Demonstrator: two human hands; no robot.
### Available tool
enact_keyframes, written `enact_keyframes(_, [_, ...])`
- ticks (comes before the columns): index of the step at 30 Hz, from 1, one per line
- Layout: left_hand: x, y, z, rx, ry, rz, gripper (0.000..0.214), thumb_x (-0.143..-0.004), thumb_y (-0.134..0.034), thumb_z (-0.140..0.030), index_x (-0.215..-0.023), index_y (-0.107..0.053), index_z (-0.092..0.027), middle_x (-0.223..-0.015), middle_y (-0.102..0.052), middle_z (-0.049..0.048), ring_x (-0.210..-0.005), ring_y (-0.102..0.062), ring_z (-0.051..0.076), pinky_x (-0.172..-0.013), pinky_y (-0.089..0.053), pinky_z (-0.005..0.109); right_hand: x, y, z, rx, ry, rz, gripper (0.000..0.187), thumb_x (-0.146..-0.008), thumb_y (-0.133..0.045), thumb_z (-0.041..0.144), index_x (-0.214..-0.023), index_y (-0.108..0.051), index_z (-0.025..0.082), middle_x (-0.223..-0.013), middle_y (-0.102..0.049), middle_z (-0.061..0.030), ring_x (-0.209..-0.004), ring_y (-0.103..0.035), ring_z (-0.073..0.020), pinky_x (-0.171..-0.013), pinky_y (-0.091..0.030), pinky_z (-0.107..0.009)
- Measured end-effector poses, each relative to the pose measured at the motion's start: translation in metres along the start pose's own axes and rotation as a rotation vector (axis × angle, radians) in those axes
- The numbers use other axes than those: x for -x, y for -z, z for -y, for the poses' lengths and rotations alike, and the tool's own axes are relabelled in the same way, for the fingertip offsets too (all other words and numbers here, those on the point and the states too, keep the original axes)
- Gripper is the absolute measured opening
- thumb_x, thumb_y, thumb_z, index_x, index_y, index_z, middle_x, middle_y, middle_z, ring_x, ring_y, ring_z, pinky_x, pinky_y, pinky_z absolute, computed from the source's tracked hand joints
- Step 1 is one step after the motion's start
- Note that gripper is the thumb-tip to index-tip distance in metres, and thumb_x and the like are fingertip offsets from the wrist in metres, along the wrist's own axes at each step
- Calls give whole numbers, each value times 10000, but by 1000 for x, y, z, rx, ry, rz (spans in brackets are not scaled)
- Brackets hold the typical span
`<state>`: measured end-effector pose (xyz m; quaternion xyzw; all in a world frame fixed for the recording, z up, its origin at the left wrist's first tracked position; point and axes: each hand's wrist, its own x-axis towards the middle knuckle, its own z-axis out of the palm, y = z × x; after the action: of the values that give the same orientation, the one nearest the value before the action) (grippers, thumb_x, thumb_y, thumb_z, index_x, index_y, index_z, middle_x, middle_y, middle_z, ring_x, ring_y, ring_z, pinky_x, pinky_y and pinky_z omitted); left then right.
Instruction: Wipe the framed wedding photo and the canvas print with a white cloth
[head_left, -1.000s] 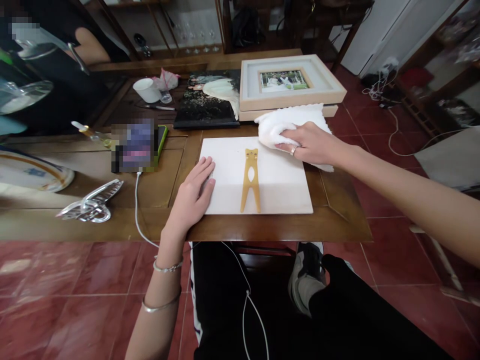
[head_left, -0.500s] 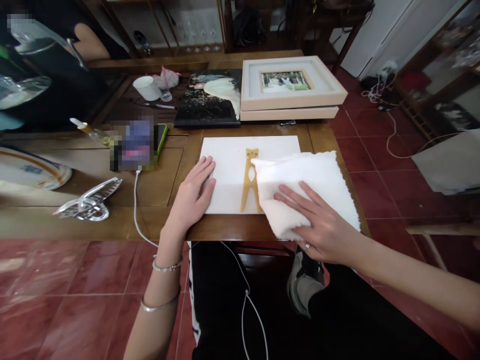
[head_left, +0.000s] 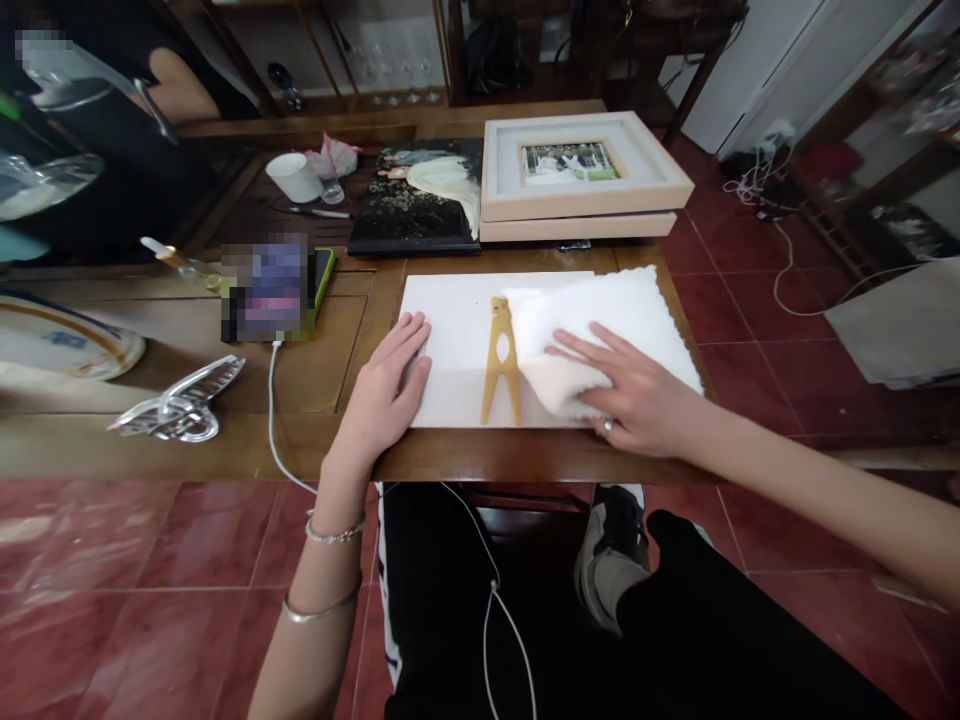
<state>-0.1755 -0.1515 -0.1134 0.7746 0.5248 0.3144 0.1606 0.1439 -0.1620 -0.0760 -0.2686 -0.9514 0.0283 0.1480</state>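
A white board (head_left: 450, 340) lies flat along the front edge of the wooden table. On its left edge rests my left hand (head_left: 390, 385), fingers stretched out and holding nothing. A yellowish-brown flat piece with an animal-like head and two long legs (head_left: 500, 375) is at the middle of the board; I cannot tell if it is loose or fixed. My right hand (head_left: 622, 385) grips a fluffy white cloth (head_left: 630, 305), fingers on top, thumb hidden. The cloth covers the board's right part and touches the yellowish piece's upper right side.
At left lie a clear hair claw clip (head_left: 184, 400), a phone (head_left: 274, 295) on a white cable and a dropper (head_left: 180, 262). Behind the board are a photo panel (head_left: 420, 200) and framed photo (head_left: 585, 170). A white cup (head_left: 295, 178) stands back left. Someone's arm (head_left: 180, 85) shows beyond.
My right hand has moved the cloth away from me and slightly left, further over the board. More of the yellowish piece's legs shows. My left hand has stayed put.
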Motion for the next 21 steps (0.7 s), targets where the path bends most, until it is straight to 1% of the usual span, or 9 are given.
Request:
enact_keyframes(2, [0, 0, 1, 0, 0, -2, 459, -1002, -428, -408, -1377, -553, -173, -1508, -475, 91, -1444, -377, 252, -1213, -299, 479, -13, 2, -22, -1, -20, 20, 206, -891, -534, 175, -978, -721, 173, -1443, -537, -168, -1422, -389, -303, -1150, -330, -614])
enact_keyframes(6, [0, 0, 2, 5, -2, -5, 454, -999, -435, -405, -1372, -558, -178, -1506, -478, 87, -1442, -380, 244, -1215, -301, 468, -40, 3, -62, -13, -76, 54, 279, -882, -492, 144, -1052, -708, 193, -1326, -638, -121, -1396, -419, -305, -1138, -334, -611])
enact_keyframes(9, [0, 0, 2, 7, -10, -5, 455, -1000, -437, -393, -1374, -555, -161, -1505, -477, 100, -1442, -379, 247, -1214, -299, 471, -55, 3, -81, -21, -175, 35, 308, -899, -457, 170, -1084, -701, 189, -1239, -678, -101, -1276, -519, -346, -1028, -431, -597])
enact_keyframes(11, [0, 0, 2, 5, -11, -3, 454, -1001, -438, -386, -1375, -552, -156, -1505, -476, 104, -1443, -378, 249, -1215, -297, 472, -60, 2, -85, -23, -231, 22, 292, -906, -457, 196, -1063, -701, 173, -1155, -703, -99, -1182, -574, -361, -941, -484, -571])
enact_keyframes(13, [0, 0, 2, 3, -7, -4, 450, -1000, -440, -385, -1376, -551, -163, -1505, -478, 100, -1442, -379, 250, -1215, -296, 473, -60, -1, -82, -16, -233, 1, 281, -889, -466, 172, -1048, -699, 175, -1162, -703, -91, -1174, -584, -356, -941, -491, -562])
enact_keyframes(15, [0, 0, 2, 6, -5, -7, 446, -1001, -440, -385, -1375, -552, -170, -1504, -480, 98, -1441, -380, 254, -1213, -295, 478, -55, -4, -71, -4, -190, -43, 296, -864, -475, 129, -1059, -693, 174, -1259, -670, -103, -1256, -547, -345, -1022, -449, -580])
enact_keyframes(18, [0, 0, 2, 12, -8, -8, 454, -1002, -438, -383, -1377, -551, -153, -1500, -482, 114, -1440, -382, 259, -1214, -293, 475, -39, -9, -44, 10, -121, -88, 266, -856, -492, 116, -1027, -694, 141, -1346, -615, -173, -1364, -465, -331, -1127, -356, -602])
enact_keyframes(20, [0, 0, 2, 12, -8, -7, 458, -1002, -438, -382, -1379, -549, -148, -1501, -481, 118, -1441, -378, 261, -1215, -292, 467, -26, -9, -21, 14, -94, -88, 224, -856, -502, 124, -965, -699, 130, -1380, -578, -216, -1387, -438, -336, -1140, -336, -617])
enact_keyframes(21, [0, 0, 2, 11, -8, -5, 459, -1003, -438, -382, -1381, -548, -146, -1502, -479, 119, -1442, -376, 262, -1216, -291, 465, -20, -8, -9, 14, -83, -80, 212, -854, -505, 123, -936, -700, 133, -1395, -564, -222, -1392, -430, -337, -1139, -333, -626])
